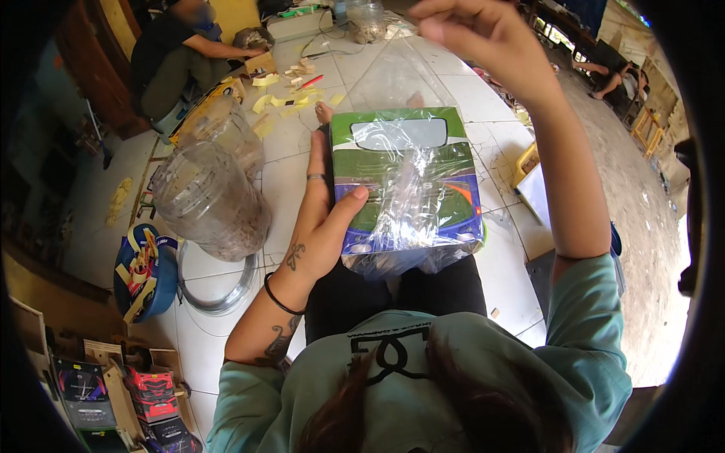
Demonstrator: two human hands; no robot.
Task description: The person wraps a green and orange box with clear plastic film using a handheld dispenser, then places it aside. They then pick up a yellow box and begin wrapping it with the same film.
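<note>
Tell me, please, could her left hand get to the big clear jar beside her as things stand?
Probably not right away: the left hand is gripping the green and blue box in its clear bag. The clear jar sits close on that side with nothing between them.

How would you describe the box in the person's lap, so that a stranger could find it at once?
On the white tiled floor, look at the seated person's lap. There the left hand grips a green and blue cardboard box inside a clear plastic bag, whose top the raised right hand pinches. Unlike the clear plastic jars nearby, it is rectangular and colourful.
</note>
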